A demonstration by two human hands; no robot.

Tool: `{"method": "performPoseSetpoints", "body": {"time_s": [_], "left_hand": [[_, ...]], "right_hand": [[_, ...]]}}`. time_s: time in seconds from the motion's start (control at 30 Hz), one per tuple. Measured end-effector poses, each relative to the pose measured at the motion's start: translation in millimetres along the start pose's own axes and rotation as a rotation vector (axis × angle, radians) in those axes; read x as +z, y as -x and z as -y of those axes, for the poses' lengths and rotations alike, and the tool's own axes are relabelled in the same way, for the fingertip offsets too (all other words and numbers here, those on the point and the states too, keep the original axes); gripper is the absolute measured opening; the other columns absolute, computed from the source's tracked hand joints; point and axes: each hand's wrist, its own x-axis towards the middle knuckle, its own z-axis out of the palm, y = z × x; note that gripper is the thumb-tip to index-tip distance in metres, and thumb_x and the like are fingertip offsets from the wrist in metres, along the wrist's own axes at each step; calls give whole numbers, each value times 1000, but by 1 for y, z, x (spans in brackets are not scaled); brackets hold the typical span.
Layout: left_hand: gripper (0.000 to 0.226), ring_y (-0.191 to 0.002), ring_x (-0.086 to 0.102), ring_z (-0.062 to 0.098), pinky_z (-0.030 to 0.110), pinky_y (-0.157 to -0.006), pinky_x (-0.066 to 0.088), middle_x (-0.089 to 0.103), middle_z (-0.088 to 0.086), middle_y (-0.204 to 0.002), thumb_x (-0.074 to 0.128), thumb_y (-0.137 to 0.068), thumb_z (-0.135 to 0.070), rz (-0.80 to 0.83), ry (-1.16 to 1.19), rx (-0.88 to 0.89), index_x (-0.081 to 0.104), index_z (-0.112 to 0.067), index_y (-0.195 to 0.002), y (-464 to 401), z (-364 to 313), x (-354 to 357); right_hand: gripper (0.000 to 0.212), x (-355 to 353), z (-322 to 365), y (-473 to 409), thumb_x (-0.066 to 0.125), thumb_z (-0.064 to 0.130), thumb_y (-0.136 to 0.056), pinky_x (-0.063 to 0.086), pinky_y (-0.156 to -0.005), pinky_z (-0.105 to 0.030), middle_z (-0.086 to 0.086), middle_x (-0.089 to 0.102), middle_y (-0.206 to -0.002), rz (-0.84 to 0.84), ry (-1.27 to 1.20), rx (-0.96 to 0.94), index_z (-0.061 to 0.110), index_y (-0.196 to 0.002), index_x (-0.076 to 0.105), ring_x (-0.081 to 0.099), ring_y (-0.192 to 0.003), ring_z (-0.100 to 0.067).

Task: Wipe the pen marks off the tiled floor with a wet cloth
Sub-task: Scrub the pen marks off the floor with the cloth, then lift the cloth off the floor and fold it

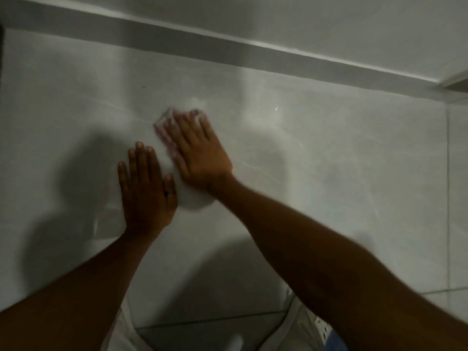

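The right hand point(200, 150) presses its spread grip flat on the cloth point(164, 130) to scrub the floor point(329, 160); at seven o'clock, the left hand point(145, 191), palm spread, braces.

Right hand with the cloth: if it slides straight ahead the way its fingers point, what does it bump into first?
Probably nothing for a while. The right hand, pressing the cloth, points up the tiled floor; that stretch looks bare until the skirting strip along the wall.
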Motion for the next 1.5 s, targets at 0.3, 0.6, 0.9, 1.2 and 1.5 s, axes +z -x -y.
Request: {"method": "performPoseSetpoints", "body": {"time_s": [0.3, 0.6, 0.9, 1.2, 1.5], "left_hand": [[68, -166, 18, 39, 57, -136, 13, 20, 22, -178, 28, -112, -38, -5, 38, 0, 20, -2, -169, 0, 2, -1], [69, -167, 14, 38, 57, -136, 11, 16, 22, -179, 27, -112, -37, 22, 25, -4, 14, -2, -170, 1, 1, 4], [71, -168, 10, 39, 53, -136, 4, 11, 22, -179, 33, -111, -35, 254, 47, -54, 13, -1, -170, -6, -7, -27], [69, -140, 56, 38, 62, -113, 49, 52, 11, -159, 42, -107, -64, 874, 1404, -1234, 45, -20, -159, -32, -41, -290], [57, -121, 74, 33, 58, -101, 62, 76, 11, -132, 63, -100, 8, 486, 1582, -959, 63, -30, -142, -76, 38, -572]], "right_hand": [[60, -9, -81, 133, 40, 31, -108, 22, -132, -58, -15, 32, -173, 82, -11, -34, 14, -165, 34, 25, -164, -33], [69, -41, -153, 28, 45, 20, -96, 10, -137, -54, -19, 30, -173, -139, -120, 555, 8, -163, 35, 23, -163, -39], [94, -41, -40, 46, 68, -2, -80, 0, -135, -59, -20, 18, -176, 271, -387, 246, 7, -165, 29, 10, -165, -42], [49, -259, 92, 34, 49, 20, -89, 58, -93, -42, -16, 72, -117, 180, -2072, 1130, 5, -134, 60, 69, -102, -28], [33, -472, 226, -81, 74, 44, -96, 60, -107, -48, -1, 70, -127, 295, -1321, 643, 25, -122, 68, 72, -118, -22]]}}
